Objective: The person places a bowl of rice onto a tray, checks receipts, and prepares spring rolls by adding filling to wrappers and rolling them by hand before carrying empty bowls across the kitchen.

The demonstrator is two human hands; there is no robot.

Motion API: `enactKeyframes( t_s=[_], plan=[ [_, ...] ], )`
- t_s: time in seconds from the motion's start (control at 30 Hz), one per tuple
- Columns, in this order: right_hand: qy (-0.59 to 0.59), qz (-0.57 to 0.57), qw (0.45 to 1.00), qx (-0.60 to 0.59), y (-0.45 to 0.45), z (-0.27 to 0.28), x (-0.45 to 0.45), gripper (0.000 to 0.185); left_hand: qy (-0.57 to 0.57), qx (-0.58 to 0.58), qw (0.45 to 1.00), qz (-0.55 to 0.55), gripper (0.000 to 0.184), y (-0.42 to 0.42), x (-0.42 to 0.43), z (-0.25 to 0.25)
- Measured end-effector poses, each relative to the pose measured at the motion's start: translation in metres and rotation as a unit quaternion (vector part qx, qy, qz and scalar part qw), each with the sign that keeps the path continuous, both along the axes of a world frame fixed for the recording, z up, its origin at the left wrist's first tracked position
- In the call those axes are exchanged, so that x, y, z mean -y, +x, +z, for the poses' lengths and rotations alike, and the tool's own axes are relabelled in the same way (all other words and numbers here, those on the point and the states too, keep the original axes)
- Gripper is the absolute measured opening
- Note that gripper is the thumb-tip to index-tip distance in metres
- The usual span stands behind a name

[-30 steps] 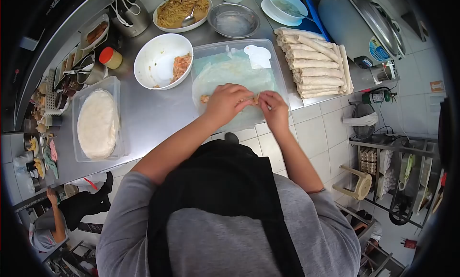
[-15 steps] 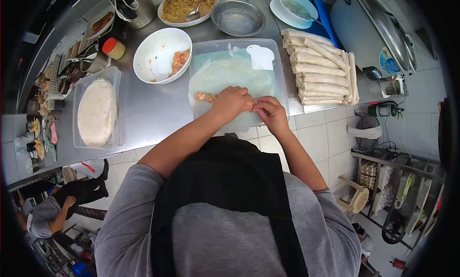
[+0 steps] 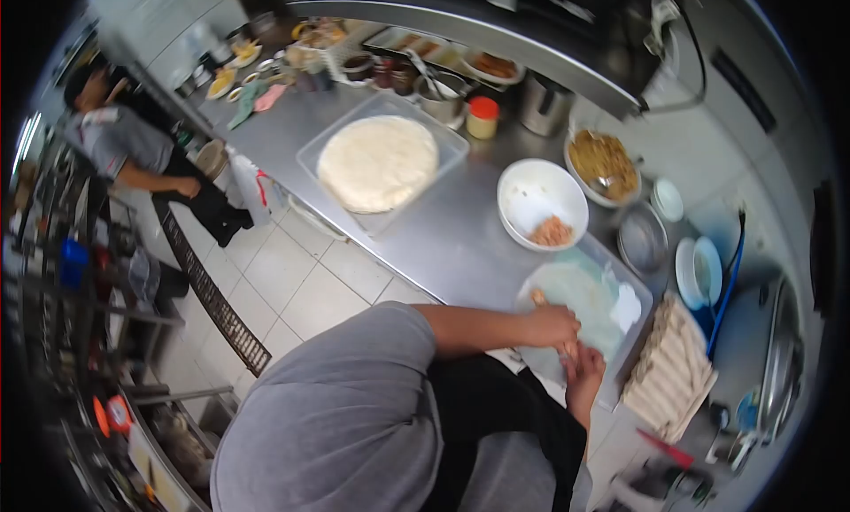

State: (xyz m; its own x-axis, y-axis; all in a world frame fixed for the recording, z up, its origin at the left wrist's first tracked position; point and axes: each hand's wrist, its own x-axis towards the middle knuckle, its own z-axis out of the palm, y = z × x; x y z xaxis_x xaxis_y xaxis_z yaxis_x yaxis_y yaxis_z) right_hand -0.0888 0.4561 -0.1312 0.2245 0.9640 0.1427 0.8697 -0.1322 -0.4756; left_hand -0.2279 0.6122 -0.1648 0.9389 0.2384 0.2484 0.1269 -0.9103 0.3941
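Observation:
My left hand (image 3: 554, 326) and my right hand (image 3: 584, 369) are close together at the near edge of a translucent wrapper sheet (image 3: 580, 291) on a plastic lid. Both have their fingers closed on a strip of pinkish filling (image 3: 571, 349), mostly covered by the fingers. One end of the strip shows left of my left hand. Above the sheet, a white bowl (image 3: 531, 196) holds a lump of the same filling (image 3: 552, 231). Right of the lid lies a stack of pale rolls (image 3: 671, 370).
A tub with round pale wrappers (image 3: 378, 162) stands on the steel counter (image 3: 425, 246). Behind are a red-lidded jar (image 3: 482, 117), a bowl of cooked filling (image 3: 604, 165), a metal bowl (image 3: 644, 238) and a large pot (image 3: 761, 353). Another person (image 3: 146, 153) stands at the far left.
The view has swung left and tilted, bringing the other person and more floor into sight. My hands stay together at the filling on the sheet.

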Motion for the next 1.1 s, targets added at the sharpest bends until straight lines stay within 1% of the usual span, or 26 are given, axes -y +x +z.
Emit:
enactKeyframes(
  t_s=[0.03, 0.1, 0.13, 0.2, 0.23, 0.3, 0.33, 0.37, 0.4, 0.43, 0.47, 0.5, 0.53, 0.57, 0.6, 0.67, 0.73, 0.8, 0.9, 0.93, 0.97, 1.0, 1.07, 1.1],
  plan=[
    [0.007, 0.000, 1.000, 0.000, 0.002, -0.007, -0.002, 0.047, 0.010, 0.008, 1.000, 0.018, 0.035, -0.001, -0.001, -0.001],
    [-0.027, -0.021, 0.999, -0.042, 0.000, -0.010, -0.006, 0.045, 0.023, 0.003, 1.000, -0.006, 0.028, -0.007, -0.007, 0.005],
    [-0.020, -0.014, 0.999, -0.036, 0.000, -0.012, -0.004, 0.045, 0.030, 0.009, 1.000, 0.002, 0.028, -0.014, -0.008, 0.012],
    [0.036, -0.045, 0.982, -0.179, -0.003, -0.013, -0.003, 0.042, 0.029, 0.085, 0.996, 0.004, 0.024, -0.033, -0.008, 0.027],
    [0.039, -0.043, 0.983, -0.175, -0.004, -0.014, -0.005, 0.042, 0.032, 0.089, 0.995, 0.005, 0.024, -0.032, -0.009, 0.026],
    [0.048, -0.017, 0.994, -0.097, -0.006, -0.016, -0.007, 0.040, 0.017, 0.025, 1.000, 0.004, 0.023, -0.030, -0.013, 0.016],
    [0.030, -0.015, 0.998, -0.061, -0.006, -0.016, -0.009, 0.039, 0.025, 0.027, 0.999, 0.000, 0.023, -0.028, -0.014, 0.012],
    [0.043, -0.018, 0.997, -0.058, -0.006, -0.016, -0.012, 0.039, 0.012, 0.025, 1.000, -0.005, 0.022, -0.027, -0.017, 0.010],
    [0.026, -0.032, 0.996, -0.081, -0.010, -0.010, -0.010, 0.038, -0.004, 0.022, 1.000, -0.010, 0.022, -0.027, -0.017, 0.012],
    [0.008, -0.043, 0.994, -0.103, -0.014, -0.006, -0.011, 0.038, 0.003, 0.024, 1.000, -0.011, 0.022, -0.029, -0.018, 0.013],
    [0.039, -0.028, 0.996, -0.075, -0.014, -0.007, -0.012, 0.039, 0.022, 0.075, 0.997, 0.008, 0.025, -0.033, -0.017, 0.011],
    [0.040, -0.027, 0.996, -0.072, -0.017, -0.005, -0.013, 0.039, 0.038, 0.126, 0.991, 0.026, 0.028, -0.035, -0.016, 0.010],
    [0.046, -0.019, 0.998, -0.043, -0.020, -0.004, -0.013, 0.040, 0.039, 0.128, 0.991, 0.028, 0.028, -0.037, -0.019, 0.010],
    [0.051, -0.012, 0.999, -0.015, -0.022, -0.003, -0.015, 0.041, 0.029, 0.087, 0.996, 0.012, 0.029, -0.039, -0.023, 0.009],
    [0.052, -0.010, 0.998, -0.014, -0.021, -0.004, -0.015, 0.041, 0.020, 0.045, 0.999, -0.005, 0.031, -0.042, -0.026, 0.010],
    [0.018, -0.033, 0.999, -0.024, -0.017, -0.011, -0.015, 0.041, 0.025, 0.064, 0.998, 0.007, 0.031, -0.046, -0.029, 0.011],
    [0.036, -0.036, 0.998, -0.025, -0.022, -0.006, -0.014, 0.040, 0.031, 0.083, 0.996, 0.019, 0.032, -0.052, -0.035, 0.013],
    [0.050, -0.042, 0.997, -0.029, -0.023, -0.005, -0.012, 0.040, 0.008, 0.037, 0.999, 0.019, 0.033, -0.059, -0.041, 0.012],
    [0.043, -0.043, 0.998, -0.035, -0.027, -0.004, -0.017, 0.040, -0.005, 0.045, 0.999, 0.023, 0.033, -0.067, -0.047, 0.013],
    [0.055, -0.044, 0.997, -0.017, -0.033, 0.004, -0.017, 0.040, -0.003, 0.043, 0.999, 0.022, 0.033, -0.070, -0.051, 0.013],
    [0.067, -0.045, 0.997, 0.001, -0.036, 0.009, -0.017, 0.039, -0.032, 0.053, 0.998, 0.016, 0.033, -0.074, -0.055, 0.012],
    [0.066, -0.046, 0.997, -0.002, -0.031, 0.002, -0.015, 0.039, -0.061, 0.061, 0.996, 0.010, 0.033, -0.078, -0.058, 0.012],
    [0.058, -0.048, 0.996, -0.043, -0.017, -0.016, -0.015, 0.036, -0.069, 0.057, 0.996, 0.011, 0.033, -0.085, -0.060, 0.018],
    [0.056, -0.048, 0.996, -0.046, -0.017, -0.017, -0.013, 0.036, -0.077, 0.056, 0.995, 0.009, 0.033, -0.086, -0.060, 0.018]
  ],
)
